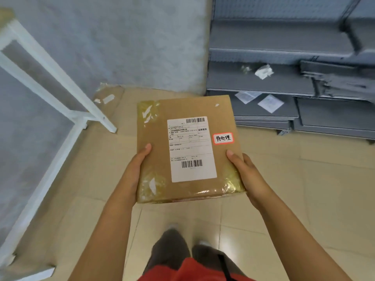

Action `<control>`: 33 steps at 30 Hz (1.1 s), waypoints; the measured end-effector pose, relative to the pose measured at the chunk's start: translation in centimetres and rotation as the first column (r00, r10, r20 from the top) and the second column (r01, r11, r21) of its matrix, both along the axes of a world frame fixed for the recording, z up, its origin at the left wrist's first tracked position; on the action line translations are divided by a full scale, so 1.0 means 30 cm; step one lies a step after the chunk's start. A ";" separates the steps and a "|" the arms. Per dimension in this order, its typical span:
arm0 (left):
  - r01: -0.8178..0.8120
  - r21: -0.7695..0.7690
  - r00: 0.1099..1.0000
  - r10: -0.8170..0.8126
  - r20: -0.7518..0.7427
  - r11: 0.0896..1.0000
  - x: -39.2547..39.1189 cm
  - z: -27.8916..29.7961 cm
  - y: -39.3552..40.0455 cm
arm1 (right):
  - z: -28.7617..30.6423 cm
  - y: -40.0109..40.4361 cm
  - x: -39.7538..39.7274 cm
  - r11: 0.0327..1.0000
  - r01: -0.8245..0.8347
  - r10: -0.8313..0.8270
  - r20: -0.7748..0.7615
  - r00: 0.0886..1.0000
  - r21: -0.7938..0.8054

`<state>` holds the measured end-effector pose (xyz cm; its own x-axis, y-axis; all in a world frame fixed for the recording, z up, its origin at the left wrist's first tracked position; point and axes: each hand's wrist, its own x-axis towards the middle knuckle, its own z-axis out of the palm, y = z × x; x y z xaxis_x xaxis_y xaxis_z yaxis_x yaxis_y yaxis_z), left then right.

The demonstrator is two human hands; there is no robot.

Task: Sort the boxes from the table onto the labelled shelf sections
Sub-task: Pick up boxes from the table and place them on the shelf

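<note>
Above the beige tiled floor, at about waist level in front of the person, a flat brown cardboard box is carried level between both hands. Left hand grips the box's left edge, thumb lying flat on the top face, fingers hidden underneath. Right hand grips the right edge the same way, thumb on top near the taped corner, fingers out of sight below. Box top carries a white printed shipping label with two barcodes, and just beside it on the right a small red-bordered sticker with handwritten characters. Clear yellowish tape wrinkles over three corners. Left of the box, the white metal frame of a table stands on flattened cardboard sheets. Ahead and right, grey metal shelf panels lie stacked on the floor, with scraps of white paper on them. Below, dark trousers and a red garment show.
</note>
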<state>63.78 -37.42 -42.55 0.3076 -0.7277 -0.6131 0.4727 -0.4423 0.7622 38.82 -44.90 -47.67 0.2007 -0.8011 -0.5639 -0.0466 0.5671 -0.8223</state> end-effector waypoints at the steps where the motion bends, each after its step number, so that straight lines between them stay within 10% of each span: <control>1: 0.035 0.002 0.999 -0.035 0.000 0.999 -0.053 0.003 -0.049 | 0.002 -0.016 -0.062 0.999 0.033 -0.033 0.004 0.999 0.004; 22: 0.637 0.024 0.768 -0.637 0.058 0.770 -1.348 0.047 -1.197 | 0.046 -0.587 -1.289 0.766 0.643 -0.643 -0.006 0.766 -0.008; 33: 0.603 -0.032 0.797 -0.602 0.048 0.797 -2.155 0.068 -1.450 | 0.083 -0.859 -2.106 0.775 0.630 -0.630 0.023 0.776 -0.047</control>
